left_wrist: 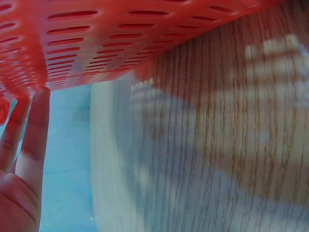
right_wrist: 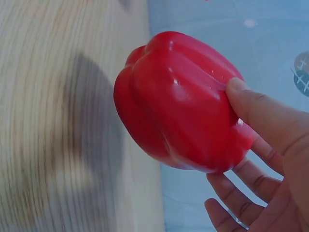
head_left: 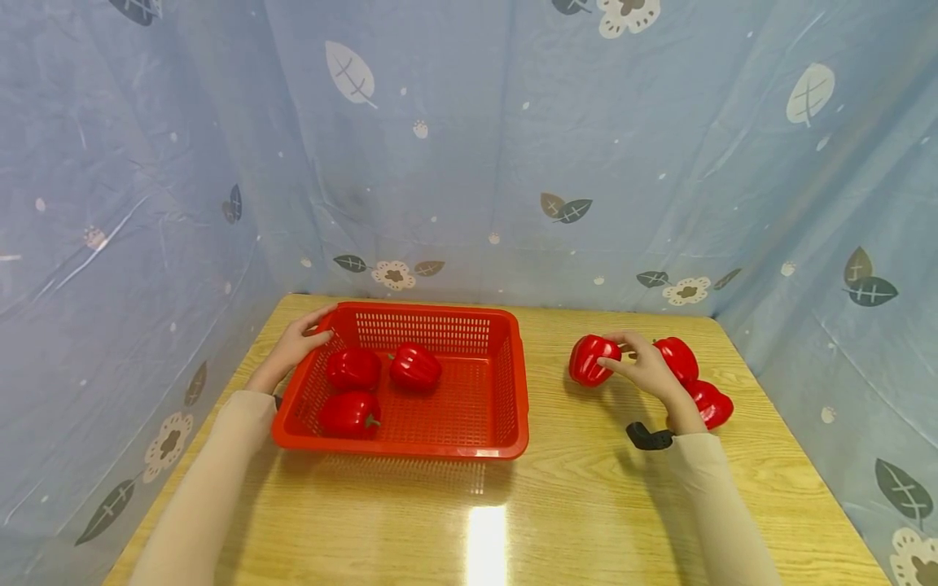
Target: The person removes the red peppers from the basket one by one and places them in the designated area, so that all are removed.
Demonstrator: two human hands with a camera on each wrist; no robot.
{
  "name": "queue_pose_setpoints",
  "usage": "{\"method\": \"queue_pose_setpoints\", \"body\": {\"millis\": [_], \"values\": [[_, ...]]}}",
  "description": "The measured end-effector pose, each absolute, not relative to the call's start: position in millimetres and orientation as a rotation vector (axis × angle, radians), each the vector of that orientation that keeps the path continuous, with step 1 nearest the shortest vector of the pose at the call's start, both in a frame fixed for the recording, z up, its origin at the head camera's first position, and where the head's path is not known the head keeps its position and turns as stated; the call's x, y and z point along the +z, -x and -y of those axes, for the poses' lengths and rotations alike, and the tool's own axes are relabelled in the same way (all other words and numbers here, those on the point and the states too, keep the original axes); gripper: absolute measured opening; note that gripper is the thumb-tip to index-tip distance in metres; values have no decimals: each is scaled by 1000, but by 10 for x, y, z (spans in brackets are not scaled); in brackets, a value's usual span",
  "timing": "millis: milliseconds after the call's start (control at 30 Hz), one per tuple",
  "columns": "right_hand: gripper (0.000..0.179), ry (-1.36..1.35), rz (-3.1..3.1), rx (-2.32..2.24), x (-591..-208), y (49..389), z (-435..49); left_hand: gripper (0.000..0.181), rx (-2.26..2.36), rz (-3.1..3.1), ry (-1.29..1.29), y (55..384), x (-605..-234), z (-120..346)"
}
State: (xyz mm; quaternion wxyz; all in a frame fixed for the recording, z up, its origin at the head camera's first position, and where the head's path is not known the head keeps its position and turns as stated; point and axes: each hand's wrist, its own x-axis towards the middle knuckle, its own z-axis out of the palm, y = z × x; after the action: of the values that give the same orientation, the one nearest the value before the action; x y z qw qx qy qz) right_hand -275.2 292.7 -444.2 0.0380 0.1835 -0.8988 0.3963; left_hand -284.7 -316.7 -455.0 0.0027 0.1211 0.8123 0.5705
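Note:
My right hand (head_left: 646, 370) grips a red bell pepper (head_left: 592, 360) above the table, right of the basket. In the right wrist view, the thumb (right_wrist: 256, 108) presses one side of the glossy pepper (right_wrist: 178, 104), with the other fingers behind and below. At the left end of a red plastic basket (head_left: 522, 391), my left hand (head_left: 293, 348) holds the rim, thumb over it. The left wrist view shows straight fingers (left_wrist: 37, 130) against the slotted outer wall (left_wrist: 96, 43); the left thumb is hidden there. Inside the basket, three red bell peppers (head_left: 414, 368) lie towards its left half.
Two more red bell peppers (head_left: 677, 360) lie on the table (head_left: 579, 505) by the right wrist, one partly behind the forearm. A blue patterned curtain (head_left: 454, 179) surrounds the table's back and sides. A black wrist mount (head_left: 648, 437) sits on the right wrist.

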Motion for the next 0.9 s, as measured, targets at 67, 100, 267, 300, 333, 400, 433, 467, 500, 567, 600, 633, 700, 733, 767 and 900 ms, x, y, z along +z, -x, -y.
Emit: {"method": "queue_pose_setpoints", "body": {"millis": [67,100,267,300,333,400,433,467,500,567,600,633,700,733,767,900], "values": [[50,-538,2770,1220,-4452,2748,-2940,56,1787,-2552,-375,2843,-4552,3169],[51,-524,2778,1215,-4458,2747,-2948,56,1788,-2551,-367,2838,-4548,3167],[53,-454,2805,1173,-4506,2746,-3004,55,1805,-2513,-346,2788,-4457,3124],[53,-442,2805,1155,-4514,2743,-3015,55,1811,-2507,-343,2769,-4426,3107],[53,-428,2804,1143,-4521,2740,-3024,55,1811,-2504,-348,2751,-4395,3090],[52,-404,2799,1123,-4528,2731,-3040,54,1803,-2506,-345,2711,-4336,3058],[51,-396,2793,1119,-4528,2728,-3046,54,1798,-2510,-343,2695,-4312,3044],[51,-390,2788,1116,-4527,2725,-3052,54,1799,-2506,-338,2682,-4295,3035],[51,-384,2785,1116,-4527,2724,-3059,55,1797,-2505,-333,2672,-4282,3029],[50,-375,2779,1120,-4526,2725,-3074,55,1796,-2501,-321,2661,-4268,3021],[50,-369,2776,1127,-4526,2726,-3080,55,1799,-2496,-314,2660,-4267,3019],[50,-363,2775,1133,-4526,2726,-3087,56,1803,-2489,-311,2661,-4270,3021],[50,-347,2778,1132,-4529,2724,-3098,56,1807,-2482,-306,2669,-4280,3023],[50,-339,2780,1133,-4531,2721,-3100,56,1808,-2483,-305,2676,-4288,3027],[51,-330,2780,1133,-4536,2721,-3103,56,1809,-2485,-309,2681,-4295,3030],[52,-291,2779,1148,-4560,2724,-3120,55,1814,-2490,-332,2686,-4298,3033]]}}
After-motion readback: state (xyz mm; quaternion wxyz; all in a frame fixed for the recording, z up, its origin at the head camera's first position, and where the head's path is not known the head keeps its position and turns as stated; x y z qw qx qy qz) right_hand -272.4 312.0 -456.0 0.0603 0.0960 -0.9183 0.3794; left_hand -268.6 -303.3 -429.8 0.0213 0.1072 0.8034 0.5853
